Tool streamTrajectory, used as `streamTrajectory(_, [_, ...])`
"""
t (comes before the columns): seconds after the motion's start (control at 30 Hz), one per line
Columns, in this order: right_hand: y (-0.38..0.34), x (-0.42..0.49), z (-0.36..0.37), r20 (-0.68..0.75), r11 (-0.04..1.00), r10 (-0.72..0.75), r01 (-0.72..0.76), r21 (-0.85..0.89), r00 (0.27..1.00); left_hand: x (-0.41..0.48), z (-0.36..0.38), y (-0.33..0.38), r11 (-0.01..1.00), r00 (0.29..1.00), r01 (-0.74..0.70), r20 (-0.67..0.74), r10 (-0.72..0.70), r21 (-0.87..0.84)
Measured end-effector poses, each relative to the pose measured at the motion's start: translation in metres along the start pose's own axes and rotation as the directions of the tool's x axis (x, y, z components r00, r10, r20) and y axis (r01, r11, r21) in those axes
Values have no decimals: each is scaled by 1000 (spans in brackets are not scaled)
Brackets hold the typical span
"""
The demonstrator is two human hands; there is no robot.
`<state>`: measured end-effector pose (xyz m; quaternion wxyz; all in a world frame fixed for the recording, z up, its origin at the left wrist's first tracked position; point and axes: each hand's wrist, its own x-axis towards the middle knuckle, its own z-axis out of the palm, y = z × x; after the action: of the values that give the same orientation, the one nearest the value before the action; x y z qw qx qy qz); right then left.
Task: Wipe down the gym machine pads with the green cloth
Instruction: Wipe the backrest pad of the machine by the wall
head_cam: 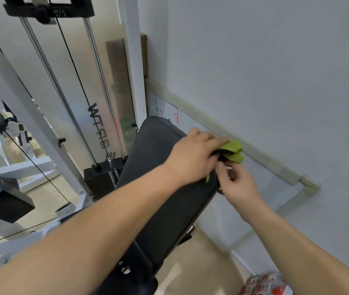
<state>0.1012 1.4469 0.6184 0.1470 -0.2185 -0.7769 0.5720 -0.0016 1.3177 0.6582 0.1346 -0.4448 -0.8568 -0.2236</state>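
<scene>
The long black backrest pad [160, 179] runs away from the viewer, its far end toward the whiteboard [260, 177] leaning on the wall. The green cloth [234, 151] sits bunched on the pad's right edge. The left hand [192, 155] has its grip clamped over the cloth. The right hand [238, 185] curls at the same edge, but its grip can't be told. The lettering on the weight-stack shield [105, 116] and the handwriting on the whiteboard are both unreadable.
</scene>
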Motion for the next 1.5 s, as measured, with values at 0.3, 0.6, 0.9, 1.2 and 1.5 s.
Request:
streamTrajectory(0.3, [-8, 4, -9, 121, 994, 67, -56, -97, 990, 61, -17, -87, 823, 822, 568, -50, -567, 17])
streamTrajectory(0.6, [3, 2, -8, 73, 1000, -18, 20, -21, 997, -34, -1, 25, 986, 990, 83, -98, -98, -142])
streamTrajectory(0.9, [-13, 11, -14, 121, 990, 59, -43, -133, 991, 38, -34, -133, 798, 790, 602, -179, -587, 42])
streamTrajectory(1.2, [-11, 7, -7, 35, 996, 6, -3, -87, 999, -23, 21, 4, 846, 755, 488, -383, -532, -214])
streamTrajectory(1.5, [2, -5, -3, 40, 998, 37, -35, -48, 999, -178, 101, 46, 751, 766, 548, -138, -627, -370])
